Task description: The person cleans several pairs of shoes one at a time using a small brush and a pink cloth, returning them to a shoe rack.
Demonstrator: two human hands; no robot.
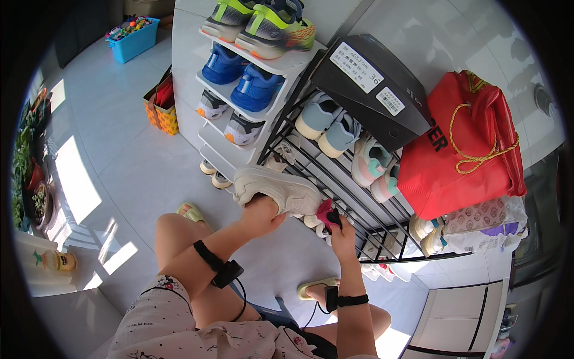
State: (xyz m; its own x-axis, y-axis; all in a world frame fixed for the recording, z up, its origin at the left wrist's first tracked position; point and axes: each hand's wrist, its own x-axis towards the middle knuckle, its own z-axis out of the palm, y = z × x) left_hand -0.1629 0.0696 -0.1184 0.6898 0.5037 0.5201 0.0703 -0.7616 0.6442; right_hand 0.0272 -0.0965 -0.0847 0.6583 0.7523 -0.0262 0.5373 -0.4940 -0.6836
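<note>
My left hand (262, 217) is pushed into the opening of an off-white lace-up sneaker (298, 193) and holds it up, its fingers hidden inside. The shoe's toe points right. In my right hand (343, 238) is a dark pink cloth-like piece (323, 211) with a black part, close to the toe; whether it touches the shoe I cannot tell. Behind both hands stands a black metal shoe rack (314, 168) holding several pairs. Grey-blue sneakers (338, 130) and pastel sneakers (370, 161) sit on its upper bars.
A white tiered shoe stand (226, 150) holds blue sneakers (255, 87) and lime-grey running shoes (273, 31). A black shoebox (390, 76) and a red bag (462, 179) rest on the rack. On the floor are a patterned bag (161, 112) and a blue toy bin (134, 47).
</note>
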